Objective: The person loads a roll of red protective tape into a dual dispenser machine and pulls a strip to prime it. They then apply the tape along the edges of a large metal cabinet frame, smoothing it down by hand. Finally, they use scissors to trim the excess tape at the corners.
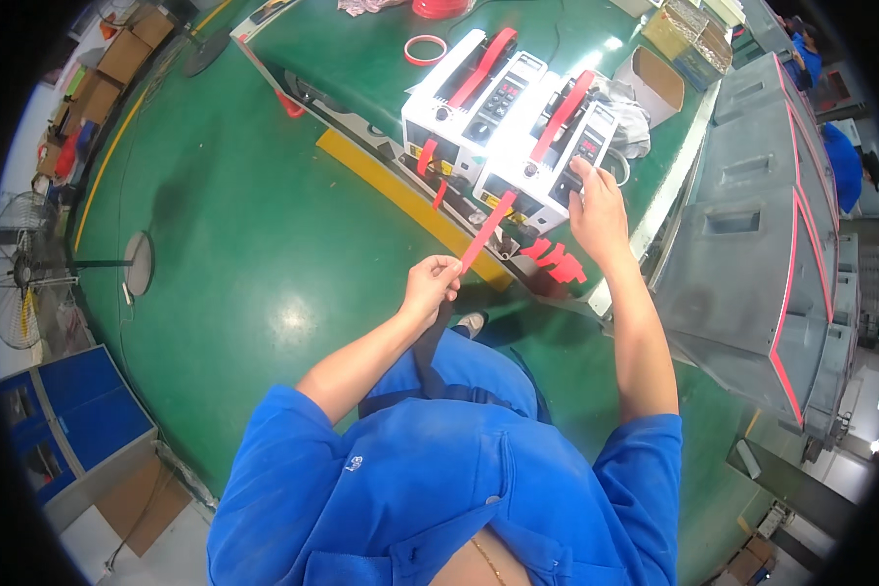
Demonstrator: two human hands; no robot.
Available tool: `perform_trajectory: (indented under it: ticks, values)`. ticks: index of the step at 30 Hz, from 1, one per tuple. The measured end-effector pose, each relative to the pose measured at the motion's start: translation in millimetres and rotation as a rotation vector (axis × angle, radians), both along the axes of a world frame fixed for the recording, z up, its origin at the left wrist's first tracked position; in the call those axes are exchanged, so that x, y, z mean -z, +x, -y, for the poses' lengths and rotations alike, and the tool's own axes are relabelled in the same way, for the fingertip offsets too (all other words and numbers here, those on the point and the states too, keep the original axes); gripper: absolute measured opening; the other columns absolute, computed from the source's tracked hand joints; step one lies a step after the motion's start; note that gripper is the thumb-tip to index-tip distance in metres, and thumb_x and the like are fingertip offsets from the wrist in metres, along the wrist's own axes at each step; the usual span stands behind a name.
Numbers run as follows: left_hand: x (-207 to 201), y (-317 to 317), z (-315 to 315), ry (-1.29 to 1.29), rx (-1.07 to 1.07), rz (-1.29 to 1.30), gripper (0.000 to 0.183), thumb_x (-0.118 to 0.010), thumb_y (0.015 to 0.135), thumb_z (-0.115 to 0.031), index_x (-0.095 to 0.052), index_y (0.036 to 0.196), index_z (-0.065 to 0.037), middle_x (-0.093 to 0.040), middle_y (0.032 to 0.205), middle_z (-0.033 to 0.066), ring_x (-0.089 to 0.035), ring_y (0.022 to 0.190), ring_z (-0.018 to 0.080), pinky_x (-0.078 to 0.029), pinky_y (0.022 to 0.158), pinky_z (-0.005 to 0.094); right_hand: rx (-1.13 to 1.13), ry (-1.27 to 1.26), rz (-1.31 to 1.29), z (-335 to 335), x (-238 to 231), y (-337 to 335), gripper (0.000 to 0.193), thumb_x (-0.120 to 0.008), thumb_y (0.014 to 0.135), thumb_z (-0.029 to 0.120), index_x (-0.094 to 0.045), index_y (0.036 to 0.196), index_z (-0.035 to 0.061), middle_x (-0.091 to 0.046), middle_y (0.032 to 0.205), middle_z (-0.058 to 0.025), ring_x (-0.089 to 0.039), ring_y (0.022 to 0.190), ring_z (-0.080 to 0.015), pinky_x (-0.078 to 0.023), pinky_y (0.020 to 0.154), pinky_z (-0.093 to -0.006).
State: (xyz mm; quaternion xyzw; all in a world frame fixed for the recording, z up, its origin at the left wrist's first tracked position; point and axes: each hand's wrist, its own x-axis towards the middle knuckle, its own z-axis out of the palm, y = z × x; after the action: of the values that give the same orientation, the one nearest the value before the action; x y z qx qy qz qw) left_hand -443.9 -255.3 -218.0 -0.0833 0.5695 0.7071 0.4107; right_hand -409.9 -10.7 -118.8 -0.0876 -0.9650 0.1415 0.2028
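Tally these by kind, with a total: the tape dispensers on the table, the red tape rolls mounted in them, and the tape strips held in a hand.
Automatic tape dispensers: 2
Mounted red tape rolls: 2
Red tape strip held in the left hand: 1
Total: 5

A straight red tape strip (487, 233) slants from the left fingers (448, 267) to the white dispenser (565, 156), which stands at the right fingers (585, 174).

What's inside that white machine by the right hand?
A red tape roll stands in its open top, and a red strip runs from its front to the left hand. The white casing covers anything deeper inside, so that can't be seen.
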Motion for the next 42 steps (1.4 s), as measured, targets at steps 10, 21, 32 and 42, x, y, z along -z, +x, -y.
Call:
perform_trajectory:
  ticks: [10, 21, 32, 42]
  values:
    - [6.5, 13.1, 47.5, -0.064, 0.032, 0.053, 0.013, -0.057, 0.082, -0.010, -0.053, 0.088, 0.001, -0.051, 0.064, 0.0030, -0.044, 0.050, 0.0065, -0.035, 0.043, 0.0182, -0.021, -0.003, 0.028, -2.1, 1.0, 0.5, 0.043, -0.054, 0.070, -0.003, -0.044, 0.112, 0.0011, -0.054, 0.104, -0.0142, -0.047, 0.102, -0.0310, -0.039, 0.086, -0.0379]
    - [6.2, 29.1, 63.9, -0.117, 0.040, 0.097, 0.014, -0.058, 0.081, -0.010, -0.053, 0.088, 0.001, -0.053, 0.068, 0.0043, -0.045, 0.053, 0.0070, -0.033, 0.043, 0.0185, -0.049, 0.008, 0.030, -2.9, 1.8, -1.8, 0.039, -0.051, 0.070, 0.000, -0.045, 0.109, -0.0008, -0.055, 0.100, -0.0173, -0.048, 0.100, -0.0313, -0.038, 0.084, -0.0405]
    - [12.2, 51.9, 113.5, -0.217, -0.006, 0.124, 0.011, -0.058, 0.080, -0.009, -0.055, 0.086, 0.000, -0.053, 0.069, 0.0031, -0.047, 0.056, 0.0067, -0.036, 0.044, 0.0182, -0.053, 0.034, 0.037, -4.0, 2.3, 1.9, 0.042, -0.052, 0.071, 0.000, -0.044, 0.111, 0.0010, -0.054, 0.102, -0.0159, -0.047, 0.102, -0.0310, -0.038, 0.085, -0.0395]
    - [10.1, 84.2, 139.4, -0.214, -0.089, 0.156, 0.010, -0.056, 0.081, -0.009, -0.053, 0.086, -0.001, -0.052, 0.070, 0.0031, -0.048, 0.058, 0.0070, -0.036, 0.045, 0.0182, -0.091, -0.001, -0.066, -12.6, 9.7, 5.3, 0.045, -0.054, 0.070, -0.001, -0.044, 0.114, 0.0015, -0.054, 0.105, -0.0135, -0.046, 0.104, -0.0309, -0.038, 0.087, -0.0380]
